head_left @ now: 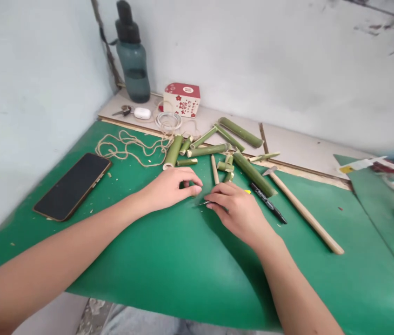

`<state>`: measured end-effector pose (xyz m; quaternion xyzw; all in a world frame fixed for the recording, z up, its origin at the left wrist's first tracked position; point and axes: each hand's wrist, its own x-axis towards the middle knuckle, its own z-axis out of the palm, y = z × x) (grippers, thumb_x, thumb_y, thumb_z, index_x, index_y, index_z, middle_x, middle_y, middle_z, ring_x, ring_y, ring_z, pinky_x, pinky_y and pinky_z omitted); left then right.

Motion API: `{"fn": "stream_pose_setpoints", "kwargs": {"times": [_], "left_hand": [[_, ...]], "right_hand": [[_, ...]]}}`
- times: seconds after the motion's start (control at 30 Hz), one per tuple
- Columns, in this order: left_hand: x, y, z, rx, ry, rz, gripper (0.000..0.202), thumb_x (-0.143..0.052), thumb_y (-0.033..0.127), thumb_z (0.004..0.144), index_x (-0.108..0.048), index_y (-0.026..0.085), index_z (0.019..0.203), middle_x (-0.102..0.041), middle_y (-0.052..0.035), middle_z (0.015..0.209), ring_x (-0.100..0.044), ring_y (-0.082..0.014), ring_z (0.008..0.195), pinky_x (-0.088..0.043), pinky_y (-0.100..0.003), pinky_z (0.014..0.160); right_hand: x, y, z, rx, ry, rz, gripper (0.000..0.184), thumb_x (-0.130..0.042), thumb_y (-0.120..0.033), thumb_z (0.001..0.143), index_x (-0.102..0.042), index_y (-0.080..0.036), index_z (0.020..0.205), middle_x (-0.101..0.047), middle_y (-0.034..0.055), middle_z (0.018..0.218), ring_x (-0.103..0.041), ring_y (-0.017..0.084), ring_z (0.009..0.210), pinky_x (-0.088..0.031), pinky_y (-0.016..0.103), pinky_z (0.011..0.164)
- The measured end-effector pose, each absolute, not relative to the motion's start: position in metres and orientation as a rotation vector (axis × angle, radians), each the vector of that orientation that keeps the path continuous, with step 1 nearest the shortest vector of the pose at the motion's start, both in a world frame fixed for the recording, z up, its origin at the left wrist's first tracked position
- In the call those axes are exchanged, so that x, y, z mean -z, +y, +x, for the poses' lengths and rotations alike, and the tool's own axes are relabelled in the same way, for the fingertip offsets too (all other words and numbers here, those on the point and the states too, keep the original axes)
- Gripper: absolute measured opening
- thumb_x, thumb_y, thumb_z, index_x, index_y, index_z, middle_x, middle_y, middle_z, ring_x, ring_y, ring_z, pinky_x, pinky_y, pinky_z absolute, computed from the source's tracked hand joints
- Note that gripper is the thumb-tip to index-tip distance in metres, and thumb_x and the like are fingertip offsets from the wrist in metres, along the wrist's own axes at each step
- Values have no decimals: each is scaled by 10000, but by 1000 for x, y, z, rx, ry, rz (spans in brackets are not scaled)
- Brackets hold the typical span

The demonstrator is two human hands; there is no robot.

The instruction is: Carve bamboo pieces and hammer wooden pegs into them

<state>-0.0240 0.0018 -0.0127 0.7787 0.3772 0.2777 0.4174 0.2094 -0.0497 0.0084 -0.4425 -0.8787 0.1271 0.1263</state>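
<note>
My right hand (pixel 233 204) is closed around a knife; its thin metal blade (pixel 203 203) points left just above the green mat, and a yellow bit shows behind the hand. My left hand (pixel 174 186) is just left of the blade, its fingers curled and the thumb close to the index finger. A tiny pale piece may be at its fingertips, too small to name. Beyond the hands lie cut green bamboo pieces, among them a short tube (pixel 173 152), a longer tube (pixel 254 174) and small crossed pieces (pixel 225 166). A round wooden stick (pixel 214 169) stands out behind my right hand.
To the right are a black marker (pixel 268 203) and a wooden-handled hammer (pixel 304 211). A phone (pixel 73 186) and tangled twine (pixel 127 148) lie left. Along the wall are a water bottle (pixel 134 70), a red-and-white box (pixel 182 100), a tape roll (pixel 168 122) and a white case (pixel 142 113).
</note>
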Motion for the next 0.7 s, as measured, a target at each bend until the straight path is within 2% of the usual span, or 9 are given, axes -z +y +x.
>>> {"fn": "stream_pose_setpoints", "kwargs": {"times": [0.1,0.2,0.3,0.5,0.7], "left_hand": [[16,3,-22,-635,998,1886,150,-702,322,911,-780,208,971,-699,17,818,-555,-93,661,-412,-235,621],[16,3,-22,-591,1066,1835,154,-709,337,892,-773,208,944,-603,42,668,-481,-87,587,-353,-230,557],[14,4,-22,-555,1077,1799,137,-703,317,879,-763,196,900,-535,53,597,-436,-84,553,-317,-226,526],[14,10,-21,-603,1015,1652,134,-713,293,837,-752,167,856,-694,0,714,-580,-105,641,-437,-227,619],[16,17,-18,-561,1019,1640,122,-714,283,803,-762,173,825,-729,-13,744,-643,-133,712,-488,-243,682]], "right_hand": [[-2,-47,210,-290,-2518,-1251,164,-655,-169,969,-792,-205,1050,-716,76,993,-626,226,908,-529,373,812],[2,-45,211,-269,-2523,-1183,157,-665,-167,962,-792,-217,1039,-714,70,978,-621,223,877,-525,376,791],[5,-43,211,-307,-2463,-1127,122,-668,-156,962,-768,-208,1010,-724,61,948,-634,214,870,-529,368,801],[12,-40,211,-278,-2328,-980,82,-653,-156,974,-719,-202,960,-738,60,945,-647,206,875,-533,368,799],[19,-39,206,-235,-2289,-1035,87,-667,-148,956,-716,-214,927,-730,56,928,-639,205,844,-524,376,772]]}}
